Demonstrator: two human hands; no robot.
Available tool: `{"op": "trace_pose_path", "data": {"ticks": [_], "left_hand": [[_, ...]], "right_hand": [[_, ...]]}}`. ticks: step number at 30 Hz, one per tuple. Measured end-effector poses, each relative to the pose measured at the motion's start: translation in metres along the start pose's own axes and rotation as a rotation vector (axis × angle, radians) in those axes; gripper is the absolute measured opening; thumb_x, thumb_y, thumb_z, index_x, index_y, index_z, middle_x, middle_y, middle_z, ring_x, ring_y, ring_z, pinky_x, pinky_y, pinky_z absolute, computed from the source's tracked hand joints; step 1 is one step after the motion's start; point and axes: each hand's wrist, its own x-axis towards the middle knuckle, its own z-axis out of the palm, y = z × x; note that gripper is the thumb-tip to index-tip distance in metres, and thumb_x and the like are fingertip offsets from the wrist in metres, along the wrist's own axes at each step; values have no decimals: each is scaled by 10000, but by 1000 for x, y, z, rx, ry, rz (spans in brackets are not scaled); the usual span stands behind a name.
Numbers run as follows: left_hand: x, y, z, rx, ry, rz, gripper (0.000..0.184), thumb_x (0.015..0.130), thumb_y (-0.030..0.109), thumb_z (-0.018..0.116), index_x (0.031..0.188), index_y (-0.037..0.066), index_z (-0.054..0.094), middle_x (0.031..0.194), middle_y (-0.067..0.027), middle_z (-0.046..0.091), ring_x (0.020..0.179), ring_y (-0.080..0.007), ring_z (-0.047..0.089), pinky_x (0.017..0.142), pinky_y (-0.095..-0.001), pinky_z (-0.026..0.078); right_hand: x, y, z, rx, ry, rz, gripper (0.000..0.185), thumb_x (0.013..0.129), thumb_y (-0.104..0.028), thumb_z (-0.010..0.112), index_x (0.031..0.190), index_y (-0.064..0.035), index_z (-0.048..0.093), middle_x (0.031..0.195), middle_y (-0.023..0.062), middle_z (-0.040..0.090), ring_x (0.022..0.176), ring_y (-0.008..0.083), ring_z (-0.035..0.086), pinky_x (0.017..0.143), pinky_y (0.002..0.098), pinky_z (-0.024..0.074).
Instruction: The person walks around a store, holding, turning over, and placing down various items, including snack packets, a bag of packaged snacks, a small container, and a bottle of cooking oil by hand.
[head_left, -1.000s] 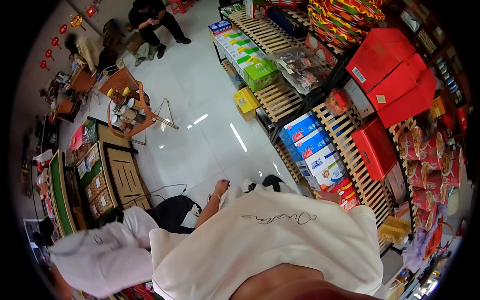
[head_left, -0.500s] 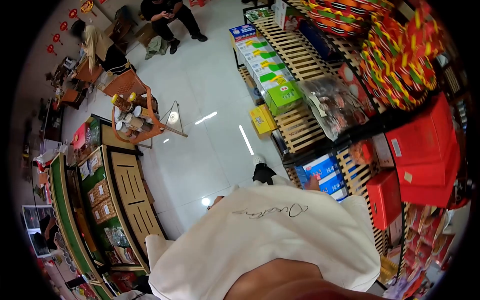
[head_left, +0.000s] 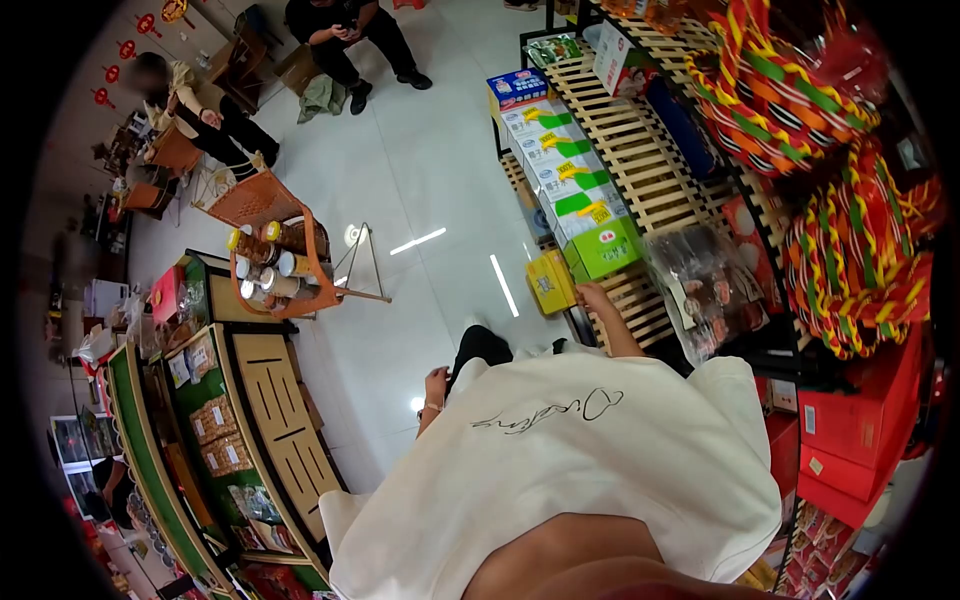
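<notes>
Yellow blurry-print ctn (head_left: 551, 283) nr RH (head_left: 594, 299)

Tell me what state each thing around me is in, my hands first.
Left hand: lowered, fingers curled; grip unclear.
Right hand: beside the yellow box, contact unclear.
Yellow box: looks shut.
Green box: looks shut, on the slatted shelf.
Jars: lids on, grouped on the chair.
Chair: bearing jars.
Slatted shelf: partly stocked.
</notes>
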Motion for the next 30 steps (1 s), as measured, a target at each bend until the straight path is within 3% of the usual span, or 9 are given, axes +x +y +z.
{"op": "trace_pose_path", "data": {"ticks": [1,5,7,12,15,16,19,21,30], "left_hand": [[-6,10,-5,524,-54,310,259,779,204,537,945,18,606,765,-97,612,682,-166,576,601,-256,460],[58,-5,-38,337,17,52,262,788,206,516,960,29,604,747,-89,615,642,-176,578,584,-268,461],[89,10,-58,549,-46,139,260,789,206,511,957,30,604,746,-89,615,638,-176,576,578,-269,460],[196,69,-105,927,-152,466,257,792,206,499,948,30,604,742,-88,614,629,-176,573,563,-273,455],[272,114,-120,1009,-142,678,256,794,206,492,943,30,604,739,-88,614,623,-176,572,555,-275,452],[297,135,-119,1018,-110,776,255,795,206,489,941,30,603,739,-88,614,621,-176,571,552,-276,451],[293,284,-94,484,-130,-110,241,800,208,466,914,40,596,734,-83,611,590,-159,556,501,-280,431],[337,307,-93,520,-226,106,230,794,212,462,911,57,586,724,-67,602,556,-125,523,459,-255,390],[402,455,23,251,-390,-293,256,812,240,459,1013,129,572,842,9,593,684,-89,522,558,-234,401]], "right_hand": [[11,-4,10,2,-40,-5,242,812,-259,501,978,-83,519,722,42,545,556,120,495,497,281,407],[40,-20,39,-121,-58,150,237,796,-269,500,934,-78,527,727,54,545,583,154,508,516,308,403],[106,37,35,-156,-21,156,229,777,-237,500,931,-74,547,750,94,553,616,207,527,519,334,410],[102,-28,54,-527,142,236,258,734,-259,504,880,-57,567,734,111,566,579,199,521,501,339,399],[130,-89,83,-135,187,415,294,739,-329,513,896,-90,577,751,102,561,614,189,497,552,337,398],[154,-96,93,-103,200,255,290,733,-344,528,887,-102,569,732,78,559,564,161,489,503,307,384],[184,-153,127,-83,100,74,312,742,-333,523,936,-89,544,728,53,571,536,148,501,467,299,395],[201,-171,149,-57,72,30,298,752,-302,506,952,-82,532,733,48,577,539,141,512,470,304,410],[249,-226,153,102,81,235,320,757,-339,525,982,-112,529,812,31,580,602,130,522,502,285,415]]}}
